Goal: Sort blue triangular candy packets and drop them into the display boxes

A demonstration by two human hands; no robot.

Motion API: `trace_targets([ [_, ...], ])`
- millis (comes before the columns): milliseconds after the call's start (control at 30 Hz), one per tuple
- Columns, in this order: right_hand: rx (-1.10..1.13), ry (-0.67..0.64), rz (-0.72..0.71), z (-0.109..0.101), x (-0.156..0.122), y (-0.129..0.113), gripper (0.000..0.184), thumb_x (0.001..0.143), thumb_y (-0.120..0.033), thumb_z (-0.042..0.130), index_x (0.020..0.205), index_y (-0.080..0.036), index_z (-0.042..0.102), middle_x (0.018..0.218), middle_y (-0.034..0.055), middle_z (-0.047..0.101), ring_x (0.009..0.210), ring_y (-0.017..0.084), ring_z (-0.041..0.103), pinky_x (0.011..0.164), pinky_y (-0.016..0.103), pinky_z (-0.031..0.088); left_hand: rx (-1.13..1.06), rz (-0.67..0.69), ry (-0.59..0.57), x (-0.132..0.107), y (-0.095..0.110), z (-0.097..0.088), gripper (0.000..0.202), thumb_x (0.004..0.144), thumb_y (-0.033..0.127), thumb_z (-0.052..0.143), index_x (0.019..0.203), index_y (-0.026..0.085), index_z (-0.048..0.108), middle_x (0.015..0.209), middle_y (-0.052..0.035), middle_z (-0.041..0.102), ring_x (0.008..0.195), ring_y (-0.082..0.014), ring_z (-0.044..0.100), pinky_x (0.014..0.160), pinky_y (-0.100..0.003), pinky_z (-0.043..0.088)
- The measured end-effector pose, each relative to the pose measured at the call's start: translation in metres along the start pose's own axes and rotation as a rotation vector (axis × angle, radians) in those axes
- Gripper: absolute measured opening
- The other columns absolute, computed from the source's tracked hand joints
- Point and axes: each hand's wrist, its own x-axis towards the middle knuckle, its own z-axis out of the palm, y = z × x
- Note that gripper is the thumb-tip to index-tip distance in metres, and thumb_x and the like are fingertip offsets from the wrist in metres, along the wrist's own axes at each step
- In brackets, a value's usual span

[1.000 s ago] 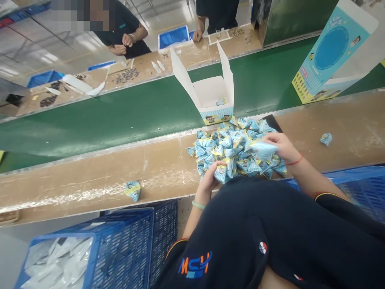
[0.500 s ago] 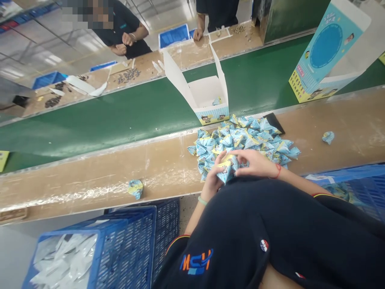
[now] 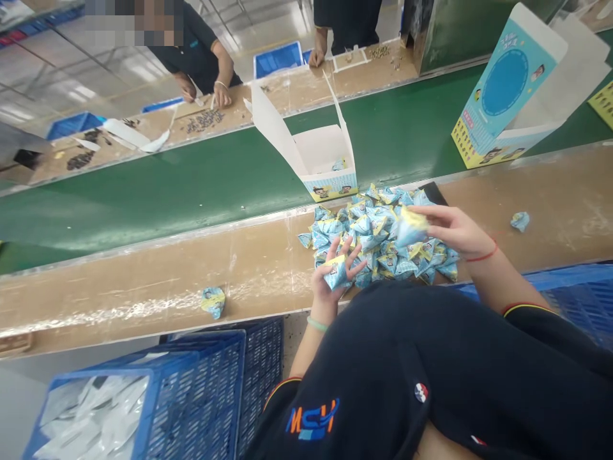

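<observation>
My left hand [image 3: 325,284] is palm up at the near edge of the pile, fingers partly spread. In its palm rests a blue and yellow pyramid-shaped packet [image 3: 336,271]. Between the fingertips of my right hand [image 3: 453,230] is a second pyramid packet [image 3: 412,227], blurred by motion and held over the pile. Beneath and between both hands lies the heap of similar packets [image 3: 371,220] on the brown worktop. Just beyond the heap stands an open white-lined box [image 3: 330,185] with at least one packet inside.
A tall open blue box [image 3: 502,83] stands at the right on the green conveyor [image 3: 191,185]. Loose packets lie on the worktop at the left [image 3: 213,301] and right [image 3: 520,221]. Blue crates [image 3: 201,377] are below. Two people are across the belt.
My hands have moved apart. The right one has gone right and up with a packet; the left has opened its fingers around another. Both boxes have shifted slightly left in view.
</observation>
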Motion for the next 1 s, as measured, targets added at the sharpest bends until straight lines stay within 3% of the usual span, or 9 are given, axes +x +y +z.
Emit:
trace_targets([
  [233,-0.262,0.06,0.074,-0.011,-0.004,0.026,0.057,0.09,-0.056,0.062,0.135,-0.021,0.069,0.098,0.0069,0.072,0.079,0.02,0.063,0.072,0.035,0.057,-0.003,-0.023,0.039,0.006,-0.005,-0.002,0.063,0.064,0.03,0.064,0.127,0.028,0.063,0.155,-0.0091,0.052,0.148,-0.0395,0.04,0.117,-0.065,0.037],
  [333,-0.442,0.019,0.03,-0.01,-0.008,0.035,0.054,0.091,-0.055,0.059,0.13,-0.019,0.072,0.085,0.0071,0.071,0.07,0.019,0.059,0.07,0.035,0.054,-0.035,-0.027,0.073,0.007,-0.005,-0.003,0.056,0.066,0.03,0.065,0.121,0.027,0.066,0.147,-0.0091,0.059,0.144,-0.0367,0.047,0.116,-0.062,0.039],
  [467,-0.549,-0.049,0.043,-0.002,-0.004,0.039,0.053,0.093,-0.052,0.057,0.132,-0.019,0.07,0.086,0.0081,0.072,0.068,0.021,0.06,0.07,0.036,0.053,-0.061,-0.027,0.177,0.01,-0.004,0.0,0.045,0.067,0.029,0.066,0.112,0.024,0.068,0.129,-0.0093,0.069,0.131,-0.0321,0.059,0.113,-0.057,0.044],
  [600,-0.616,0.103,0.099,0.018,0.007,0.037,0.066,0.086,-0.054,0.068,0.138,-0.015,0.063,0.103,0.0128,0.072,0.079,0.025,0.065,0.078,0.041,0.054,0.022,0.038,0.226,0.017,-0.011,0.009,0.046,0.067,0.03,0.066,0.112,0.022,0.067,0.125,-0.01,0.069,0.123,-0.0307,0.063,0.11,-0.054,0.046],
  [667,-0.469,0.096,0.105,0.038,0.01,0.031,0.057,0.086,-0.057,0.067,0.123,-0.014,0.069,0.104,0.0135,0.072,0.084,0.026,0.066,0.081,0.041,0.055,0.101,0.135,0.207,0.022,-0.018,0.013,0.049,0.067,0.031,0.067,0.115,0.024,0.067,0.128,-0.0097,0.067,0.126,-0.0312,0.06,0.11,-0.053,0.046],
  [767,0.034,-0.239,0.169,0.075,0.011,0.022,0.043,0.091,-0.055,0.061,0.11,-0.018,0.068,0.1,0.0084,0.072,0.088,0.022,0.068,0.08,0.036,0.056,0.298,0.288,0.127,0.029,-0.031,0.019,0.052,0.068,0.036,0.071,0.118,0.026,0.067,0.132,-0.0089,0.065,0.134,-0.0327,0.054,0.114,-0.05,0.042],
  [833,0.28,-0.371,0.216,0.093,0.011,0.018,0.04,0.087,-0.053,0.067,0.106,-0.018,0.066,0.099,0.0058,0.072,0.091,0.02,0.068,0.081,0.033,0.057,0.426,0.338,0.061,0.034,-0.036,0.022,0.055,0.072,0.046,0.073,0.123,0.027,0.065,0.137,-0.0087,0.062,0.137,-0.0327,0.05,0.116,-0.048,0.039],
  [900,0.38,-0.345,0.235,0.093,0.01,0.014,0.041,0.079,-0.053,0.077,0.099,-0.018,0.064,0.092,0.0037,0.07,0.086,0.019,0.067,0.079,0.033,0.057,0.474,0.395,0.032,0.038,-0.033,0.022,0.064,0.078,0.062,0.068,0.132,0.03,0.059,0.145,-0.0091,0.057,0.138,-0.0326,0.05,0.115,-0.05,0.04],
  [1000,0.421,-0.13,0.143,0.061,0.011,0.007,0.048,0.074,-0.06,0.079,0.099,-0.021,0.065,0.091,0.0048,0.07,0.086,0.022,0.067,0.079,0.038,0.057,0.455,0.504,0.082,0.042,-0.014,0.012,0.072,0.083,0.075,0.054,0.141,0.033,0.051,0.151,-0.0106,0.051,0.137,-0.0314,0.051,0.113,-0.05,0.043],
])
